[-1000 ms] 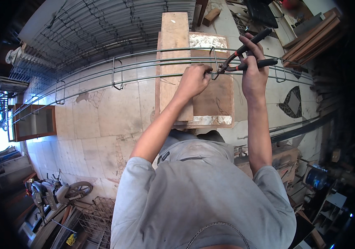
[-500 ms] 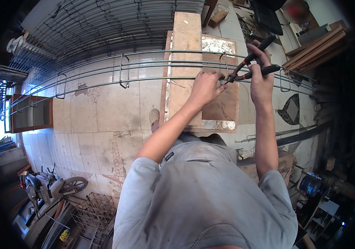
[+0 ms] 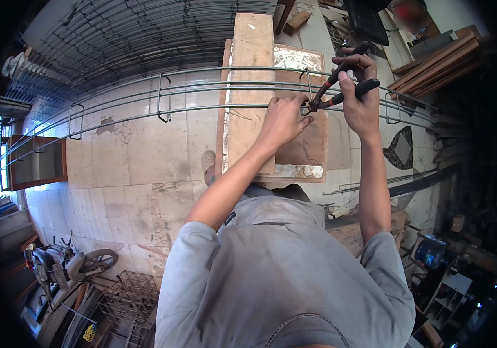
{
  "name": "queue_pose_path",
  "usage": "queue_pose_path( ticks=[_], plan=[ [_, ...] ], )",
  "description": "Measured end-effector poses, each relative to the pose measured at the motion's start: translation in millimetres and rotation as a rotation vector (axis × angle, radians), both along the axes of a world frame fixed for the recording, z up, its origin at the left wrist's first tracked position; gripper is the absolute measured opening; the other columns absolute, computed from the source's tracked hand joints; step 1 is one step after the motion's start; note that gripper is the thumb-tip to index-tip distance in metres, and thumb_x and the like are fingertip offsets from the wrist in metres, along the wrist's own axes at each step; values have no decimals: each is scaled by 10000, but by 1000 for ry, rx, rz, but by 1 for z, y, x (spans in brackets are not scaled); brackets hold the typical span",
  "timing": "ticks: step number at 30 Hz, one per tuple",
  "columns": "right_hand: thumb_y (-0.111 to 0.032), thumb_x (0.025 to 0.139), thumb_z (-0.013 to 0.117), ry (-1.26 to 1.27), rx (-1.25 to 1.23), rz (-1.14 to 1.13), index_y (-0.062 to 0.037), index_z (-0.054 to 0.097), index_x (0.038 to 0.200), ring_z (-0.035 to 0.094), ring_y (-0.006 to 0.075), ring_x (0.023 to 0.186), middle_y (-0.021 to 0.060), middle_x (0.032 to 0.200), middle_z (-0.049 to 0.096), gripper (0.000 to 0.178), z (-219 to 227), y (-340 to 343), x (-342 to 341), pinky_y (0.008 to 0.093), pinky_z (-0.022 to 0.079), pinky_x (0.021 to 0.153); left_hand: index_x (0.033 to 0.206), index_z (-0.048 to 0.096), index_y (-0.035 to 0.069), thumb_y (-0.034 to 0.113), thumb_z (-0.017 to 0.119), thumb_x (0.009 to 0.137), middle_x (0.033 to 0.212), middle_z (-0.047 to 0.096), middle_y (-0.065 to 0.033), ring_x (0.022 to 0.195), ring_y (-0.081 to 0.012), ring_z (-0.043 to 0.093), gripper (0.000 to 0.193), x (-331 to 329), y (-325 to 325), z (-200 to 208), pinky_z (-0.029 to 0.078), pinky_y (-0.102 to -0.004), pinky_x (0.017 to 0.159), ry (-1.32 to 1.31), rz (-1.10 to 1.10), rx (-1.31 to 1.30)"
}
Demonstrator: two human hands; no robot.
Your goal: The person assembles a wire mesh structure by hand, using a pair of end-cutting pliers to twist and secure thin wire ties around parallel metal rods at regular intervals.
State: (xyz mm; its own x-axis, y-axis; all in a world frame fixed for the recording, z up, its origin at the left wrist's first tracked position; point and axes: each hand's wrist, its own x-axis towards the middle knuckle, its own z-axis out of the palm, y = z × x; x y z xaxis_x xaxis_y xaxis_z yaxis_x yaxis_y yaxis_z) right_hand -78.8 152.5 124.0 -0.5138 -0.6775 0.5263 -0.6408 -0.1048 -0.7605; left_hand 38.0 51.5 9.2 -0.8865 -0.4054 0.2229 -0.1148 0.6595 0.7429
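The rebar cage (image 3: 213, 95) runs left to right across the upper frame. The left hand (image 3: 283, 119) closes its fingers on the front bar, touching the pincers (image 3: 341, 87), whose handles the right hand (image 3: 360, 95) squeezes just right of it.

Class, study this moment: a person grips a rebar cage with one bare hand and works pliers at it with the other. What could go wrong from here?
1. The left hand grips the rebar cage right beside the nose of the pliers; a slip might pinch or jab its bare fingers.
2. The right hand squeezes both handles hard; if the wire gives suddenly, it may jerk against the bars.
3. The long cage rests across a narrow wooden board, so it could shift under pulling.
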Motion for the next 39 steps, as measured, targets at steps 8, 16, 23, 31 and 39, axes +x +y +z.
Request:
queue_pose_path(
  ticks=[8, 16, 23, 31, 39],
  plan=[
    [-65, 963, 528, -147, -23, 81, -11, 456, 1227, 575, 183, 1096, 165, 1321, 482, 280, 2, 2, -3, 310, 545, 872, 1042, 701, 104, 301, 751, 817, 928, 732, -102, 889, -302, 672, 304, -7, 11, 2, 429, -459, 865, 26, 84, 30],
    [-58, 976, 540, -59, -74, 117, -5, 415, 1172, 570, 221, 1142, 176, 1277, 445, 239, -5, 7, 4, 346, 579, 878, 1052, 698, 91, 280, 742, 821, 890, 717, -126, 871, -320, 667, 302, -2, 9, 4, 428, -457, 872, 5, 89, 22],
    [-3, 920, 623, 44, -249, -36, 9, 321, 1368, 648, 194, 911, 156, 1090, 559, 540, -5, -8, 10, 320, 601, 782, 1315, 495, 3, 231, 787, 755, 1139, 624, -204, 1107, -372, 579, 672, -15, 24, 15, 406, -480, 966, 271, 69, 115],
    [-29, 835, 734, 188, 75, -196, 15, 346, 1405, 656, 180, 1014, 157, 1097, 612, 691, 18, 0, -8, 290, 543, 799, 1137, 547, 7, 148, 763, 766, 1021, 610, -197, 991, -395, 600, 452, -84, 67, 54, 469, -473, 821, 732, 381, 437],
    [-322, 716, 821, 1370, 882, -165, -75, 502, 1401, 558, 254, 1231, 102, 1323, 577, 795, 123, 7, 38, 492, 325, 1160, 878, 667, 38, 213, 804, 755, 771, 671, -124, 693, -332, 671, 254, -67, 43, 55, 512, -397, 615, 646, 106, 605]
  ],
)
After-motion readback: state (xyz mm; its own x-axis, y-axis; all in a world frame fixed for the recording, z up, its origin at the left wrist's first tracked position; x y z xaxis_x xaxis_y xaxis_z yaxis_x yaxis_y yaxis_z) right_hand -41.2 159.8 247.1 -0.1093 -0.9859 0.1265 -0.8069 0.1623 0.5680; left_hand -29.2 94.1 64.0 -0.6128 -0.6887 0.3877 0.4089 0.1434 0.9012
